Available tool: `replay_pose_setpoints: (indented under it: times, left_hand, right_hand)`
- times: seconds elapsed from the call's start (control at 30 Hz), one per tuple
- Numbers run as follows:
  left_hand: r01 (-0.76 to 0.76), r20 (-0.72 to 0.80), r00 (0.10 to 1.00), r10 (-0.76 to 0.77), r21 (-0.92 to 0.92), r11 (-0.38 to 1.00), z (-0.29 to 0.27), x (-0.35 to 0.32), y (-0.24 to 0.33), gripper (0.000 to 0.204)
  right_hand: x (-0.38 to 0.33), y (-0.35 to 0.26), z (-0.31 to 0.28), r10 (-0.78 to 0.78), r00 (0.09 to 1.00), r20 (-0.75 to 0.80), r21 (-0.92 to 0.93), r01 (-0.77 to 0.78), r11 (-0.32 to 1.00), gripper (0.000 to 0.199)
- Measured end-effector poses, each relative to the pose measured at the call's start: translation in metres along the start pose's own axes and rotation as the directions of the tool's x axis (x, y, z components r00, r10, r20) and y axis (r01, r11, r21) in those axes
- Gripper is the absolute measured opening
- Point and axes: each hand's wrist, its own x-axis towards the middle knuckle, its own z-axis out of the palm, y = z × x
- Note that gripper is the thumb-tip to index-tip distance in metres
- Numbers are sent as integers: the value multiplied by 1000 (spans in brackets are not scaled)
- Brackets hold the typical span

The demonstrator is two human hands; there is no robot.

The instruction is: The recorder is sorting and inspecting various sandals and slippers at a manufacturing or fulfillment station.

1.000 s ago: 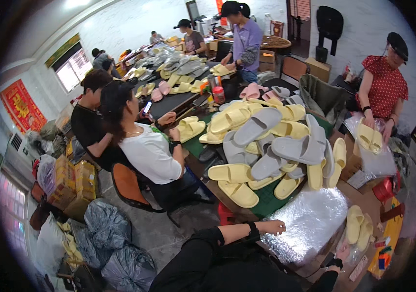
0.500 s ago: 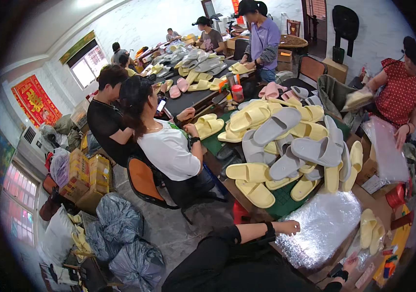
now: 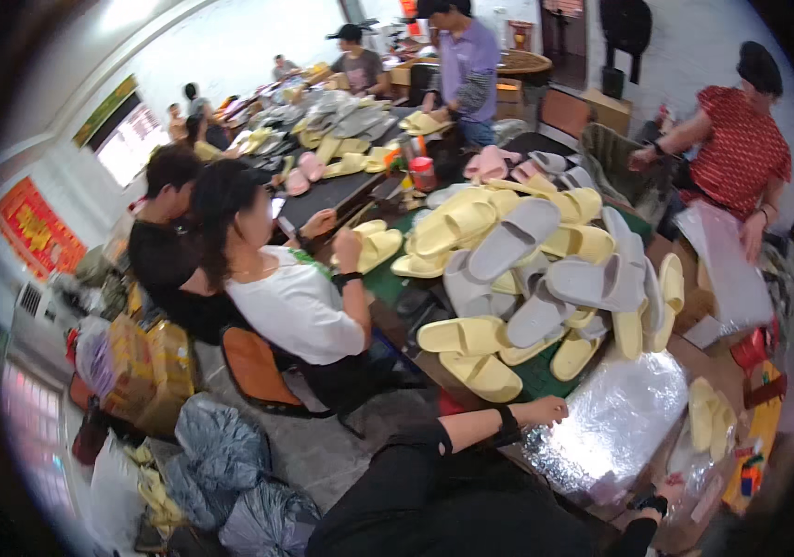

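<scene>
My left hand [image 3: 544, 411] rests at the left edge of a stack of clear plastic bags [image 3: 615, 418], its fingers curled in and nothing visible in them. Low at the right, my right hand [image 3: 669, 490] is small and blurred, beside the lower end of a clear bag; its grip cannot be made out. A pair of yellow slippers [image 3: 711, 418] lies just beyond that hand. Ahead of my left hand, a heap of yellow slippers [image 3: 481, 371] and grey slippers [image 3: 592, 281] covers a green cutting mat [image 3: 538, 382].
A person in white [image 3: 299, 306] sits at the table's left side, hands raised near slippers. Across at the right, a person in red [image 3: 736, 139] stands by a large sack [image 3: 615, 162] and plastic sheets [image 3: 727, 265]. Dark filled bags [image 3: 221, 446] lie on the floor.
The view has shifted slightly. The person in red has let go of a bagged pair and stretches an arm over the sack. My hands stay in nearly the same places.
</scene>
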Motion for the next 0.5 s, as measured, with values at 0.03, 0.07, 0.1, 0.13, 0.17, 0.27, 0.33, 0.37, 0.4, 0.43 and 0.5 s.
replay_pose_setpoints:
  times: [0.03,0.07,0.1,0.13,0.17,0.27,0.33,0.37,0.4,0.43,0.5]
  left_hand:
    - [-101,-24,994,102,41,994,-8,-1,-4,15]
    - [-50,-52,997,50,1,999,-16,1,-8,11]
    - [42,-82,996,-47,-58,997,-26,-4,-2,11]
    - [-55,-108,993,50,-46,997,-34,-7,-2,13]
    - [-29,-149,989,15,-92,995,-45,-9,-1,16]
    - [-56,-140,989,43,-88,995,-67,-2,30,19]
    - [-155,-270,954,130,-74,985,-91,0,38,20]
    - [-131,-328,940,94,-91,987,-104,3,43,21]
    - [-236,-420,884,204,-25,972,-101,5,64,22]
    - [-349,-492,792,361,120,929,-122,8,56,24]
    - [-402,-585,733,347,40,915,-135,9,86,28]
  right_hand:
    - [-14,-4,4,-69,984,164,-76,82,994,13]
    - [-26,-6,15,-55,989,136,-243,87,966,14]
    - [-40,-21,34,-37,993,113,-406,80,910,14]
    - [-49,-37,46,-137,980,143,-555,194,809,11]
    - [-65,-48,67,-12,998,56,-125,19,992,1]
    - [-82,-54,76,342,931,130,622,-345,702,25]
    - [-121,-72,108,410,875,258,598,-478,643,19]
    - [-138,-77,120,481,808,339,599,-580,552,16]
    - [-162,-88,121,487,815,315,597,-569,565,14]
    - [-182,-103,133,462,801,381,553,-598,580,17]
    - [-214,-124,151,611,741,278,528,-649,548,20]
